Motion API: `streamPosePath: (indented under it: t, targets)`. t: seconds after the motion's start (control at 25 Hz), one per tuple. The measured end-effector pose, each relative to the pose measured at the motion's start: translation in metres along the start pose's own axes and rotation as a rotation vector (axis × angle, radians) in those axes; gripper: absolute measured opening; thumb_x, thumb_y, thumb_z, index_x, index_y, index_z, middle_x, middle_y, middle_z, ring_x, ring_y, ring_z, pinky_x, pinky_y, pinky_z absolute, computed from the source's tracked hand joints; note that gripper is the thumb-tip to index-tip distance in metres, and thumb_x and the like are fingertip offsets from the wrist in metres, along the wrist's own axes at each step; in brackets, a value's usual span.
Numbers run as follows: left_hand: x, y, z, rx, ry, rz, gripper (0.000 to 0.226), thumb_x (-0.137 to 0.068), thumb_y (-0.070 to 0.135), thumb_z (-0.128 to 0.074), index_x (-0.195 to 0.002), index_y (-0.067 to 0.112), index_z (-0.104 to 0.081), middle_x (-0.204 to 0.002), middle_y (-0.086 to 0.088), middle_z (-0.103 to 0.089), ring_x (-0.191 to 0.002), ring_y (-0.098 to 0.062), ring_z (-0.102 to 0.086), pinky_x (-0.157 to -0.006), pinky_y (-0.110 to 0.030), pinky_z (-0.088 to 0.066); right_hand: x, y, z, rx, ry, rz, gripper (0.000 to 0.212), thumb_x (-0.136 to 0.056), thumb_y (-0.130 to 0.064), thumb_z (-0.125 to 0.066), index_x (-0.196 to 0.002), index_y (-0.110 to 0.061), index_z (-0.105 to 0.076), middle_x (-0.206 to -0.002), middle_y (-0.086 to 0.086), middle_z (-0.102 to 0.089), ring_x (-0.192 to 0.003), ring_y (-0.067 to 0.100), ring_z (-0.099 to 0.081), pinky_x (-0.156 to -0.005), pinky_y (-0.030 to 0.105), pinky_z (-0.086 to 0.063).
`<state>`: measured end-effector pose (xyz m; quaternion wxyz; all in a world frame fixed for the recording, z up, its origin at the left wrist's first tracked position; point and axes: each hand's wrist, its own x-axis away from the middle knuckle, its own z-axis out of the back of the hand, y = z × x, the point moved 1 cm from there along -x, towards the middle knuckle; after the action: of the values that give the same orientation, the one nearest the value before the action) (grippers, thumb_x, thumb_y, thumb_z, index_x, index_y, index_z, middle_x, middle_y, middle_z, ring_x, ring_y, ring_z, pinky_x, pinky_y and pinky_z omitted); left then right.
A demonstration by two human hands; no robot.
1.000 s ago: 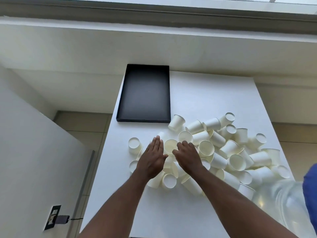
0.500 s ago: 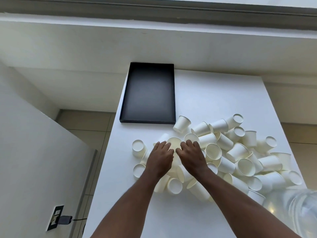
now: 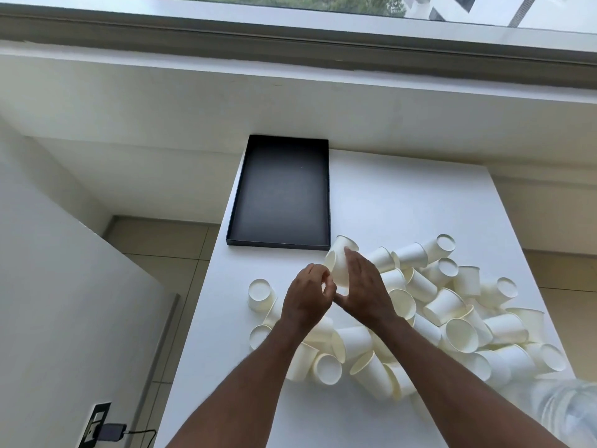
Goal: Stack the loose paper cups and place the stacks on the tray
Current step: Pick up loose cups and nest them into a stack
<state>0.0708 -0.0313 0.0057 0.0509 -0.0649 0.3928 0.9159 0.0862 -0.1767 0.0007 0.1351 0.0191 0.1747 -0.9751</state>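
A black rectangular tray (image 3: pixel 281 192) lies at the table's far left with nothing in it. Several loose white paper cups (image 3: pixel 445 305) sprawl in a heap across the middle and right of the white table (image 3: pixel 403 195), some upright, most on their sides. Just above the heap's near-left part, a little short of the tray's front right corner, my two hands meet around one raised paper cup (image 3: pixel 337 270). My right hand (image 3: pixel 365 292) wraps its side. My left hand (image 3: pixel 307 295) has its fingers curled against the cup's rim. What lies under my palms is hidden.
The table's left edge drops to a tiled floor (image 3: pixel 161 240). A wall outlet with a plugged charger (image 3: pixel 103 430) sits low on the left. A crumpled clear plastic bag (image 3: pixel 565 412) lies at the near right corner. A window ledge runs behind the table.
Both hands were flat on the heap; they have since closed around a cup and lifted it up and toward the tray. The camera view has tilted slightly.
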Motion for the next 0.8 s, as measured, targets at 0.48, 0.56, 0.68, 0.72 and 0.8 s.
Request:
streamPosePath:
  t: [0.48,0.56,0.68,0.72,0.8]
  targets:
    - [-0.011,-0.014,-0.021,-0.047,-0.142,0.918,0.053,-0.094,0.036,-0.051,-0.131,0.002,-0.033,-0.119,-0.018,-0.063,-0.107,-0.039,-0.063,-0.082,-0.04,-0.049,-0.025,0.038,0.013,0.178,0.178,0.036,0.067,-0.065,-0.021,-0.08,-0.122,-0.002,-0.052,-0.11,0.017,-0.06,-0.1,0.036,-0.058,-0.093,0.047,-0.049]
    - [-0.019,-0.014,-0.029,-0.068,-0.148,0.939,0.052,-0.094,0.031,-0.051,-0.133,0.003,-0.032,-0.118,-0.016,-0.064,-0.108,-0.038,-0.063,-0.082,-0.039,-0.049,-0.022,0.044,0.014,0.194,0.165,0.037,0.068,-0.066,-0.022,-0.079,-0.123,-0.001,-0.051,-0.112,0.018,-0.06,-0.102,0.036,-0.058,-0.095,0.047,-0.048]
    - [-0.028,-0.013,-0.036,-0.013,-0.068,0.966,0.038,-0.09,0.015,-0.053,-0.123,0.004,-0.037,-0.112,-0.018,-0.065,-0.103,-0.04,-0.064,-0.077,-0.04,-0.049,-0.018,0.051,0.013,0.202,0.146,0.029,0.067,-0.067,-0.024,-0.078,-0.124,-0.001,-0.051,-0.114,0.017,-0.06,-0.104,0.035,-0.057,-0.097,0.046,-0.047]
    - [-0.03,-0.013,-0.036,0.015,-0.032,0.967,0.037,-0.088,0.011,-0.053,-0.122,0.004,-0.038,-0.11,-0.019,-0.065,-0.101,-0.04,-0.063,-0.076,-0.04,-0.048,-0.017,0.053,0.013,0.204,0.131,0.029,0.067,-0.068,-0.024,-0.077,-0.125,-0.001,-0.051,-0.114,0.017,-0.06,-0.105,0.035,-0.056,-0.098,0.046,-0.046]
    - [-0.033,-0.013,-0.036,0.064,0.032,0.94,0.042,-0.089,0.007,-0.049,-0.129,0.004,-0.037,-0.111,-0.02,-0.064,-0.101,-0.041,-0.062,-0.077,-0.04,-0.047,-0.018,0.056,0.014,0.227,0.101,0.041,0.066,-0.07,-0.025,-0.074,-0.126,-0.002,-0.05,-0.116,0.016,-0.059,-0.106,0.035,-0.055,-0.099,0.046,-0.044]
